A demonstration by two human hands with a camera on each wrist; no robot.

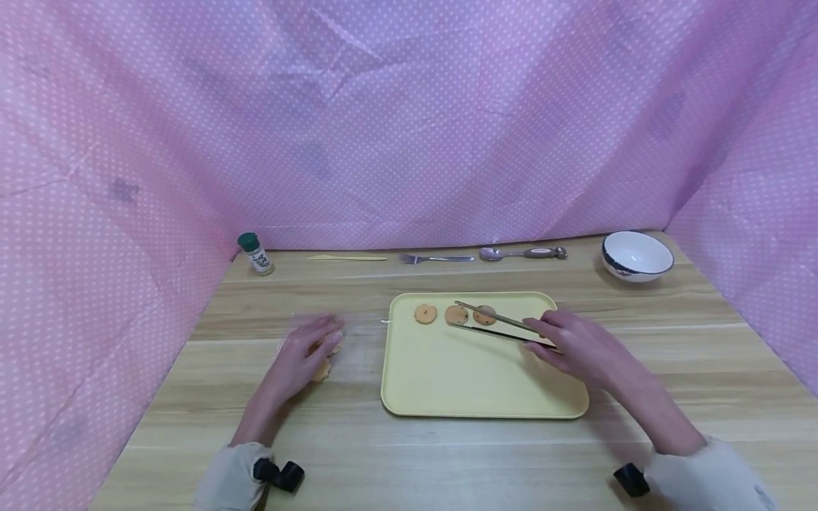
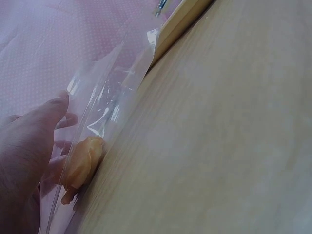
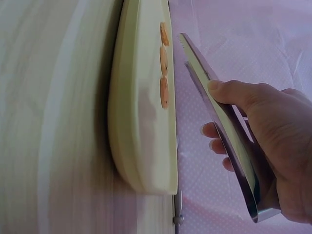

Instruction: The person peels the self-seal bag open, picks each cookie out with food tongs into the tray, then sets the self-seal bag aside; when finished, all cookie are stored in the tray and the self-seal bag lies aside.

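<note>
Metal tongs are gripped in my right hand, thumb on one arm and fingers along the other. Their tips stand apart over a yellow tray and overlap the middle cookie in the head view. A scalloped cookie lies to its left, and another round cookie to its right, partly covered by the tongs. Left of the tray, my left hand holds a clear plastic bag. Orange-brown cookies show inside, partly hidden by the hand in the head view.
Behind the tray lie a pale yellow flat stick, a fork and a spoon. A green-capped shaker stands back left, and a white bowl back right. Pink dotted cloth hangs around the wooden table.
</note>
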